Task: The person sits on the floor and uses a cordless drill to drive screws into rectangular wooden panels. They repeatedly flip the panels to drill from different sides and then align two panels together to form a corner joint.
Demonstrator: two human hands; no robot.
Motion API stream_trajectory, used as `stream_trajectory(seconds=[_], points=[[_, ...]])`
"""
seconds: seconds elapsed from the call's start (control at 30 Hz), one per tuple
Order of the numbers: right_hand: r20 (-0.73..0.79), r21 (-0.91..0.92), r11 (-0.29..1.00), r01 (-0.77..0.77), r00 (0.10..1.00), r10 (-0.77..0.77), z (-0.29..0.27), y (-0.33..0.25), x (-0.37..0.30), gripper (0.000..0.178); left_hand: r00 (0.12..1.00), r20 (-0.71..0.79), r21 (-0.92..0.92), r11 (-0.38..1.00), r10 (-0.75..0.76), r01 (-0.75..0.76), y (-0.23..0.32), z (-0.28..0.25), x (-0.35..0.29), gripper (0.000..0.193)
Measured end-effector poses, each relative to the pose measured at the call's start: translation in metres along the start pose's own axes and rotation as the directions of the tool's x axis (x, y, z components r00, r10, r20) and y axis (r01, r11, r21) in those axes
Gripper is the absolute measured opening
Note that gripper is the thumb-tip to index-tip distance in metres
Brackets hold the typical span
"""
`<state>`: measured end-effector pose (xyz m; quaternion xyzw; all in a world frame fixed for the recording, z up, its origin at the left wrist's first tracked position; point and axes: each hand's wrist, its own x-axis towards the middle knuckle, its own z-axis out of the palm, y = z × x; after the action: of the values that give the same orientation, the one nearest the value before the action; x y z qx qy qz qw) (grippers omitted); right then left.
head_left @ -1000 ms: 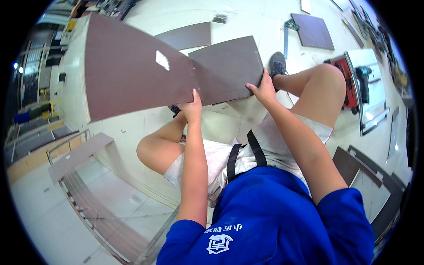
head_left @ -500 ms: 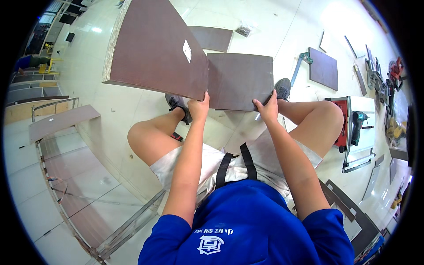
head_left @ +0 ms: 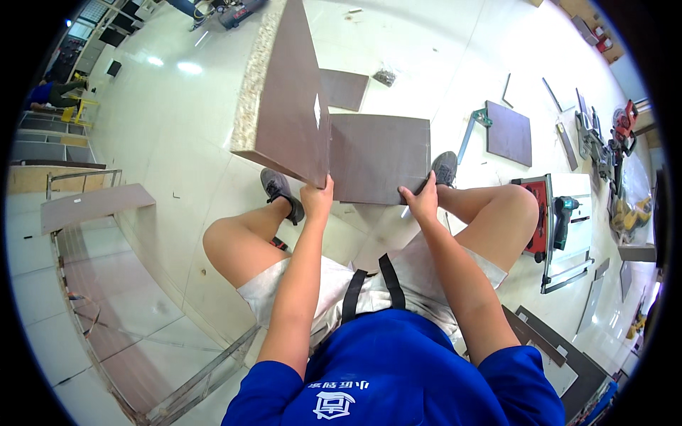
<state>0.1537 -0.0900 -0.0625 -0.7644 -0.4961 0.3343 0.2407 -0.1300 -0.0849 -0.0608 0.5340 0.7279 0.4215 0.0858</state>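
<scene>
A tall brown chipboard panel [head_left: 288,99] stands on edge at centre left, its raw speckled edge toward me and a white label on its face. Against its right side a smaller brown board [head_left: 380,160] meets it at an angle. My left hand [head_left: 317,201] is closed on the near lower corner where the two boards meet; which board its fingers wrap is partly hidden. With thumb on top, my right hand [head_left: 422,201] grips the near right corner of the smaller board. Both boards are between my shoes.
Another brown board [head_left: 344,89] and a small bag of hardware [head_left: 384,77] lie beyond. To the right are a loose panel [head_left: 509,133], a green-handled clamp or square [head_left: 481,117], a drill [head_left: 564,221] on a red-and-white stand, and power tools. A metal-framed glass panel [head_left: 106,298] lies left.
The tall panel has turned so that more of its raw edge shows. Both boards and both hands sit lower in the picture, and the whole view has shifted. My grip stays the same.
</scene>
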Motion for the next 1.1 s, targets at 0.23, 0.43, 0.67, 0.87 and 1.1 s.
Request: stream_trajectory(seconds=[0.23, 0.43, 0.67, 0.87, 1.1], points=[[-0.001, -0.009, 0.999, -0.034, 0.999, 0.034, -0.005, -0.004, 0.001, 0.115, 0.999, 0.025, 0.028, 0.999, -0.034, 0.033, 0.004, 0.004, -0.001, 0.039], [-0.03, -0.017, 1.0, -0.004, 1.0, 0.004, -0.001, -0.004, 0.002, 0.111, 0.994, 0.018, 0.016, 0.994, -0.106, 0.106, -0.003, 0.01, -0.008, 0.042], [0.078, 0.114, 0.978, -0.174, 0.983, 0.166, -0.003, 0.023, 0.045, 0.081, 0.991, 0.025, 0.124, 0.984, -0.132, 0.128, 0.008, 0.006, -0.009, 0.045], [0.081, -0.1, 0.988, -0.115, 0.989, 0.123, -0.012, 0.017, 0.089, 0.072, 0.982, 0.085, 0.046, 0.986, -0.166, 0.162, 0.005, -0.006, 0.003, 0.04], [0.445, -0.385, 0.619, 0.685, 0.725, -0.525, -0.038, -0.052, -0.002, 0.082, 0.996, 0.009, -0.028, 0.996, -0.089, 0.09, -0.011, -0.009, -0.018, 0.041]])
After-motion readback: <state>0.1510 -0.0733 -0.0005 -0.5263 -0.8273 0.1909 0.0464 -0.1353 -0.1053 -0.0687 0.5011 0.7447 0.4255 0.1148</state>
